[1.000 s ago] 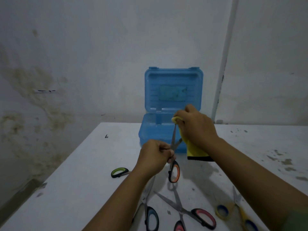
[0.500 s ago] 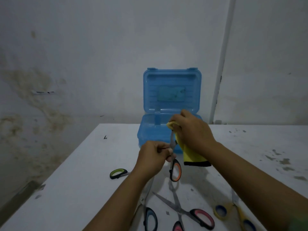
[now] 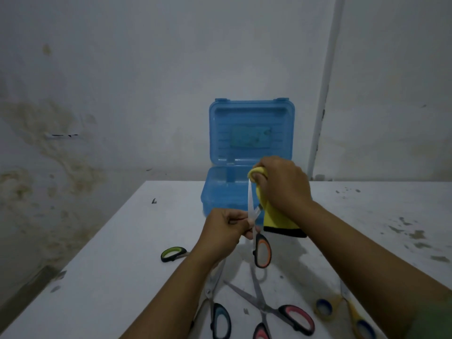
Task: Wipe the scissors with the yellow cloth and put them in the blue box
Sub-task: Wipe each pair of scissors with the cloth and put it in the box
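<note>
My left hand point(image 3: 223, 230) grips a pair of scissors with an orange-and-black handle point(image 3: 261, 250), holding them upright with the blades apart. My right hand point(image 3: 281, 184) pinches the yellow cloth point(image 3: 276, 220) around the tip of the upright blade point(image 3: 250, 199); the cloth hangs down with a black hem. Just behind both hands the blue box point(image 3: 220, 194) stands on the white table point(image 3: 122, 265), its lid raised against the wall.
Loose scissors lie on the table near me: a green-handled pair point(image 3: 173, 253) at left, a blue-handled pair point(image 3: 220, 319), a pink-handled pair point(image 3: 293, 318) and a yellow-and-blue pair point(image 3: 352, 314) at right. The table's left edge drops to the floor by a stained wall.
My right hand with the cloth has slid up the blade to its tip. My left hand keeps its grip on the scissors in about the same place.
</note>
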